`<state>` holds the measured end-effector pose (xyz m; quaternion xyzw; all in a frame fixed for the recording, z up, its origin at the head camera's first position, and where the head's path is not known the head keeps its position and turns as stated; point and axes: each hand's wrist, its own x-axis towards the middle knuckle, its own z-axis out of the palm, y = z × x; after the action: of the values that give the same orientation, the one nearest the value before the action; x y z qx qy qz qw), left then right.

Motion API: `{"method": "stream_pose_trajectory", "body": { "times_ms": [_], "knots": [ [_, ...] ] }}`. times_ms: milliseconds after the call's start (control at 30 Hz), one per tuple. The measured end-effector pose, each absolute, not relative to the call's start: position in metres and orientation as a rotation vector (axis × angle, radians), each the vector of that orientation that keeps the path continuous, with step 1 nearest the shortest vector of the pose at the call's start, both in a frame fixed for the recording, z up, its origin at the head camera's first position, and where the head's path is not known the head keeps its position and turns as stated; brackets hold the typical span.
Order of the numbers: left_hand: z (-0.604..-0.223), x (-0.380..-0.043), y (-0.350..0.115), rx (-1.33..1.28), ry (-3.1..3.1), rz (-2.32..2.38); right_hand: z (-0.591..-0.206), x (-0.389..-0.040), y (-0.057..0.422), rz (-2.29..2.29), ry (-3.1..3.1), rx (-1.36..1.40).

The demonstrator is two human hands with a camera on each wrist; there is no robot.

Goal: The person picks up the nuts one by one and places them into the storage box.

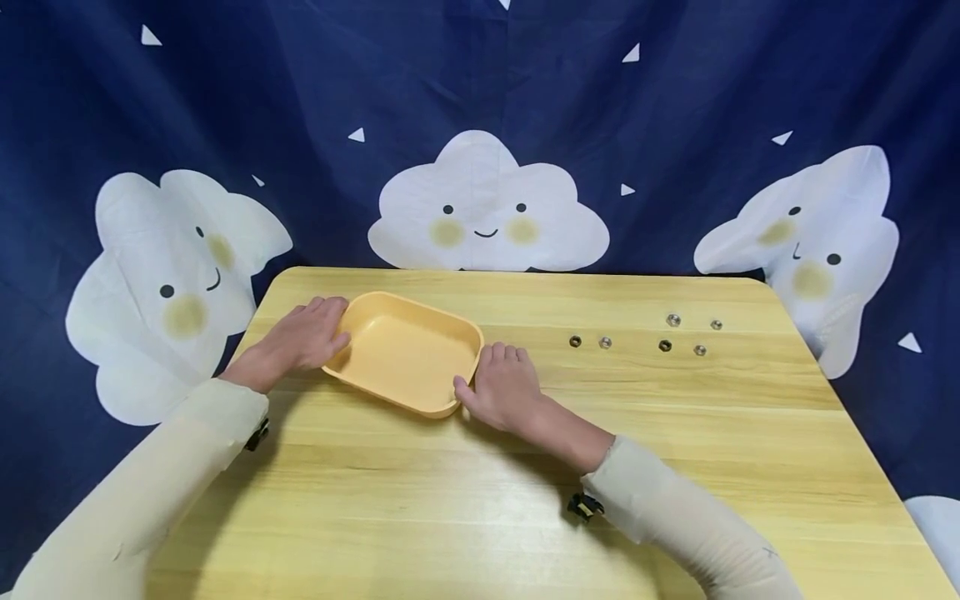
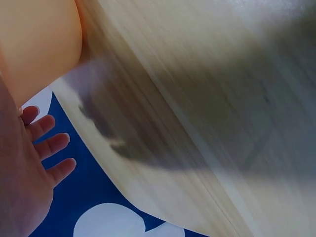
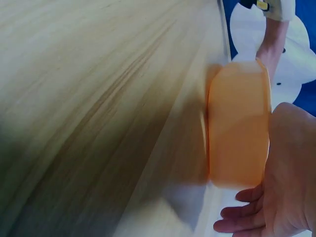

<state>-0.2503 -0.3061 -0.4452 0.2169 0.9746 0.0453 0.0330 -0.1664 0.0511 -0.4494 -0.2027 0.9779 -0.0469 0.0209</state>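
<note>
A shallow orange plastic tray (image 1: pixel 408 354) with rounded corners rests on the wooden table, nothing inside it. My left hand (image 1: pixel 311 333) holds its left end, thumb over the rim and fingers along the outside. At the opposite end my right hand (image 1: pixel 504 386) grips the rim, its thumb at the near right corner. In the left wrist view, the left fingers (image 2: pixel 60 172) show beyond the tray's wall (image 2: pixel 39 44). The right wrist view shows the tray's outer side (image 3: pixel 239 128) beside the right hand (image 3: pixel 286 182); the right thumb is hidden there.
Several small hex nuts lie right of the tray, among them a dark nut (image 1: pixel 571 342), a silver nut (image 1: pixel 676 325) and another dark nut (image 1: pixel 661 346). The wooden table (image 1: pixel 465 508) ends at a blue curtain (image 1: pixel 322 75) with white clouds.
</note>
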Motion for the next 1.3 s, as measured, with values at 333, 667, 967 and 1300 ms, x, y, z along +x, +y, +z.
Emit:
{"method": "stream_pose_trajectory", "body": {
  "times_ms": [333,667,967,1300],
  "knots": [
    [-0.444,-0.249,-0.306,0.662,2.989,0.124,-0.454,-0.164,0.041,0.03,3.207,-0.666],
    [-0.444,-0.249,-0.306,0.674,2.989,0.104,-0.456,-0.165,0.043,0.002,3.235,-0.689],
    [-0.443,-0.246,-0.304,0.707,2.989,0.066,-0.456,-0.168,0.045,-0.026,3.202,-0.685],
    [-0.441,-0.24,-0.299,0.696,2.962,0.115,-0.455,-0.172,0.052,0.015,3.175,-0.712]
  ]
}}
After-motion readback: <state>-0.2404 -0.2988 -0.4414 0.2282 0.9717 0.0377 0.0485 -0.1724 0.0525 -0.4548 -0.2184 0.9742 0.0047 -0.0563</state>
